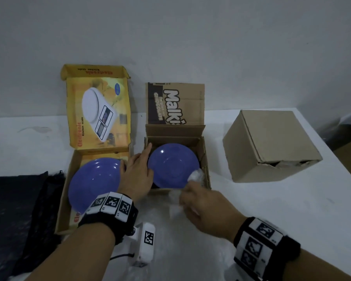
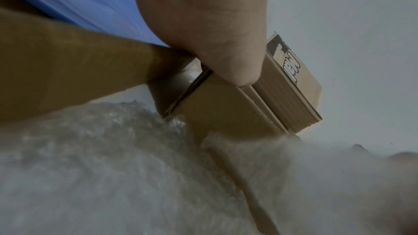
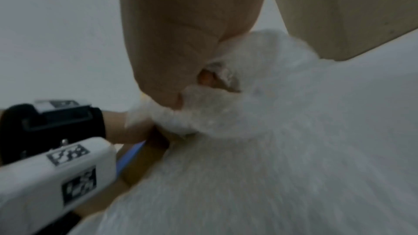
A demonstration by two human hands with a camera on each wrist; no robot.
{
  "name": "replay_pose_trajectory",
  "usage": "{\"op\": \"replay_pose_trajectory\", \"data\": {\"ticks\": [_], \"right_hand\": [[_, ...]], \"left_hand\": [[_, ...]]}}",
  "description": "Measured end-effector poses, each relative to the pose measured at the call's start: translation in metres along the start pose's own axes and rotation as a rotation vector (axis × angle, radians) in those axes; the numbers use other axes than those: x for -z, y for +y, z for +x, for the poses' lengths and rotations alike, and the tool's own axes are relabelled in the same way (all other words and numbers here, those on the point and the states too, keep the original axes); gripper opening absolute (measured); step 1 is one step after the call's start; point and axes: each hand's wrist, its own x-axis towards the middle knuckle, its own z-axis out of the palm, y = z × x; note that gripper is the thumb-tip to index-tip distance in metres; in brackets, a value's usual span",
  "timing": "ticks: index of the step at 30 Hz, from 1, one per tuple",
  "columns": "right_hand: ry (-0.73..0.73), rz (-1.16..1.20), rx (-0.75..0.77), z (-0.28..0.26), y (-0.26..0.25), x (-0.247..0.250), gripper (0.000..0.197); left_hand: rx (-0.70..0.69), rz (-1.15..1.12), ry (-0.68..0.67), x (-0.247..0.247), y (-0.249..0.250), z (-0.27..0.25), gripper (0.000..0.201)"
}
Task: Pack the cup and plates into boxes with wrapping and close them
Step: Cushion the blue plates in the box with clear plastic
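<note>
A small brown box (image 1: 204,159) stands open mid-table with a blue plate (image 1: 170,165) lying tilted inside it. My left hand (image 1: 137,173) lies with straight fingers along the box's left wall, between the two boxes; in the left wrist view a fingertip (image 2: 235,71) presses on the cardboard edge. My right hand (image 1: 193,197) grips a bunch of white bubble wrap (image 1: 196,176) at the box's front right corner, over the plate's rim. The wrap (image 3: 260,113) trails down onto the table. A second blue plate (image 1: 93,183) lies in the open yellow scale box (image 1: 65,195) on the left.
A closed plain cardboard box (image 1: 272,142) sits at the right, near the table's right edge. Dark crumpled sheeting (image 1: 14,209) covers the table's left front. More bubble wrap (image 1: 170,230) is spread under my forearms. A grey wall stands behind the boxes.
</note>
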Motion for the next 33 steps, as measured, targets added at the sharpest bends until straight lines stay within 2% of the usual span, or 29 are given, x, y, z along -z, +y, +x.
{"op": "replay_pose_trajectory", "data": {"ticks": [3, 6, 7, 8, 9, 11, 12, 14, 16, 18, 22, 27, 29, 31, 33], "right_hand": [[0.246, 0.081, -0.159, 0.017, 0.011, 0.021, 0.027], [0.622, 0.236, -0.308, 0.034, 0.023, 0.043, 0.028], [0.658, 0.262, -0.332, 0.038, 0.026, 0.047, 0.025], [0.592, 0.274, -0.352, 0.039, 0.028, 0.047, 0.021], [0.439, 0.254, -0.374, 0.038, 0.029, 0.045, 0.023], [0.137, 0.049, -0.406, 0.032, 0.035, 0.036, 0.051], [0.06, -0.072, -0.422, 0.03, 0.039, 0.031, 0.058], [0.012, -0.196, -0.496, 0.029, 0.042, 0.029, 0.055], [0.017, -0.242, -0.538, 0.032, 0.045, 0.033, 0.043], [0.08, -0.276, -0.511, 0.038, 0.045, 0.039, 0.031], [0.375, -0.046, -0.499, 0.052, 0.044, 0.057, 0.008], [0.513, 0.015, -0.406, 0.072, 0.05, 0.067, 0.011], [0.565, 0.02, -0.373, 0.078, 0.046, 0.067, 0.022], [0.554, -0.019, -0.279, 0.084, 0.042, 0.061, 0.036], [0.452, -0.171, -0.224, 0.088, 0.043, 0.052, 0.041]], "left_hand": [[0.0, -0.001, 0.005, 0.0, 0.001, -0.002, 0.069], [-0.003, -0.004, 0.014, 0.0, 0.001, -0.002, 0.067], [-0.004, -0.001, 0.013, 0.0, 0.0, -0.002, 0.066], [-0.006, 0.001, 0.012, 0.0, 0.001, -0.002, 0.066], [-0.007, 0.002, 0.013, 0.001, 0.001, -0.002, 0.067], [-0.004, -0.003, 0.016, 0.001, 0.001, -0.002, 0.068], [-0.003, -0.004, 0.017, 0.001, 0.002, -0.003, 0.068], [-0.001, -0.001, 0.015, 0.001, 0.003, -0.003, 0.069], [0.003, 0.007, 0.011, 0.002, 0.003, -0.003, 0.069], [0.003, 0.022, 0.004, 0.001, 0.003, -0.003, 0.07], [-0.012, 0.063, 0.003, 0.0, 0.001, -0.002, 0.068], [-0.02, 0.198, -0.013, 0.002, 0.005, 0.001, 0.061], [0.002, 0.241, -0.022, 0.003, 0.01, 0.004, 0.054], [0.029, 0.229, -0.021, 0.003, 0.015, 0.007, 0.052], [0.045, 0.22, -0.015, 0.001, 0.017, 0.007, 0.056]]}}
